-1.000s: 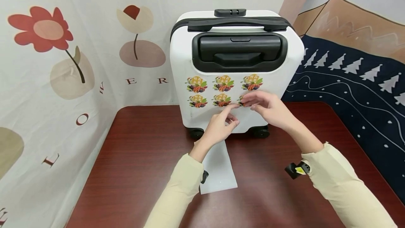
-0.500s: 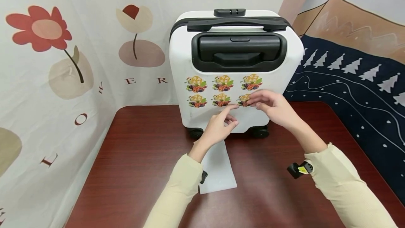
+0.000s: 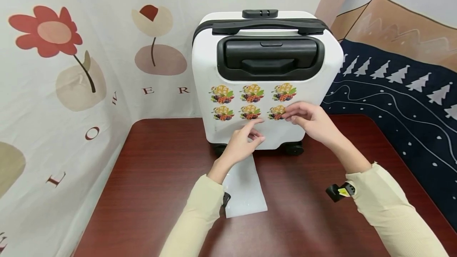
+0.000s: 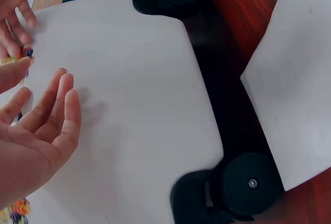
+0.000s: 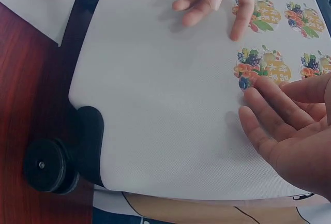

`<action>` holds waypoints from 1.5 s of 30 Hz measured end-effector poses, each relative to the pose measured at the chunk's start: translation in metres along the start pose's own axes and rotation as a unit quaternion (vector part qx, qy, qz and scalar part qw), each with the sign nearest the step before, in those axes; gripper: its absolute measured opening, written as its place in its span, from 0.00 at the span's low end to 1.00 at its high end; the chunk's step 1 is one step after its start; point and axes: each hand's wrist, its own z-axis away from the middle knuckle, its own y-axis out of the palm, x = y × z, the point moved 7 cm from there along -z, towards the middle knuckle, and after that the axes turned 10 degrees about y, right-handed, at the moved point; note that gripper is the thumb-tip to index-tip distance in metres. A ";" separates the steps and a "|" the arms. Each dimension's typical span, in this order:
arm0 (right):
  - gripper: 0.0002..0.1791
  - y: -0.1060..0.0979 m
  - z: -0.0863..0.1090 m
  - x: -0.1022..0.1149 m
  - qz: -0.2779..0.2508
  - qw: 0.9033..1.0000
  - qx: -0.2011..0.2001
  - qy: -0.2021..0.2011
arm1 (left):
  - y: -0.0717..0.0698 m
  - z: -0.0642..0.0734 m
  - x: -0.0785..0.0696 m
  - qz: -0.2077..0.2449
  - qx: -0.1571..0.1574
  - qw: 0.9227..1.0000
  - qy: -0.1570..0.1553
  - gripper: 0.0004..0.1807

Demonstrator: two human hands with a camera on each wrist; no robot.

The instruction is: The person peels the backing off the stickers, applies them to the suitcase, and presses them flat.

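Observation:
A white suitcase [image 3: 278, 135] stands upright on the table, with fruit-print stickers [image 3: 222, 94] in two rows of three on its front. My right hand [image 3: 311, 123] has its fingertips at the right edge of the lower right sticker [image 3: 276, 112]; in the right wrist view the loosely bent fingers overlap this sticker's [image 5: 262, 68] edge. Just below the lower middle sticker [image 3: 250, 112], my left hand [image 3: 240, 142] reaches its index finger toward the suitcase face. Thumb and fingers of that hand are apart, with nothing between them, as the left wrist view also shows.
A white paper sheet [image 3: 246, 191] lies on the dark red table [image 3: 160, 177], partly under my left forearm. Black wheels [image 3: 294, 149] and a black handle recess [image 3: 270, 59] belong to the suitcase. Printed cloth [image 3: 107, 19] hangs behind and to both sides.
My right hand has shifted right, uncovering most of the lower right sticker. The left hand has drawn slightly left and down from beside it.

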 end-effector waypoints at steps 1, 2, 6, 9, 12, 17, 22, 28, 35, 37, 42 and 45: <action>0.12 0.000 0.000 -0.001 -0.001 1.000 -0.001 0.001 | -0.002 0.002 0.001 0.001 -0.003 1.000 -0.001 0.25; 0.12 0.000 0.000 -0.003 -0.002 1.000 -0.001 0.002 | -0.004 0.004 0.003 0.002 -0.006 1.000 -0.001 0.25; 0.11 -0.001 0.002 -0.011 0.008 1.000 -0.001 0.011 | -0.014 0.015 0.011 0.009 -0.019 1.000 -0.014 0.24; 0.11 -0.003 0.006 -0.020 0.022 1.000 -0.006 0.018 | -0.024 0.026 0.019 0.018 -0.035 0.999 -0.030 0.23; 0.12 -0.005 0.010 -0.030 0.035 0.999 -0.015 0.029 | -0.034 0.040 0.031 0.026 -0.056 0.997 -0.052 0.22; 0.12 -0.009 0.019 -0.053 0.081 0.995 -0.048 0.044 | -0.051 0.068 0.053 0.017 -0.093 0.993 -0.075 0.22; 0.15 -0.011 0.035 -0.078 0.152 0.983 -0.096 0.049 | -0.065 0.099 0.070 -0.041 -0.118 0.988 -0.085 0.24; 0.25 -0.008 0.054 -0.105 0.206 0.969 -0.130 0.048 | -0.065 0.132 0.090 -0.138 -0.090 0.979 -0.124 0.31; 0.32 0.010 0.076 -0.129 0.282 0.948 -0.138 0.054 | -0.057 0.154 0.094 -0.304 -0.026 0.942 -0.141 0.36; 0.33 0.018 0.081 -0.134 0.299 0.943 -0.131 0.060 | -0.055 0.158 0.094 -0.330 -0.015 0.933 -0.141 0.36; 0.33 0.035 0.091 -0.142 0.322 0.937 -0.119 0.069 | -0.051 0.166 0.093 -0.373 -0.005 0.917 -0.140 0.36; 0.34 0.043 0.094 -0.145 0.333 0.933 -0.117 0.072 | -0.048 0.169 0.092 -0.386 -0.007 0.913 -0.132 0.36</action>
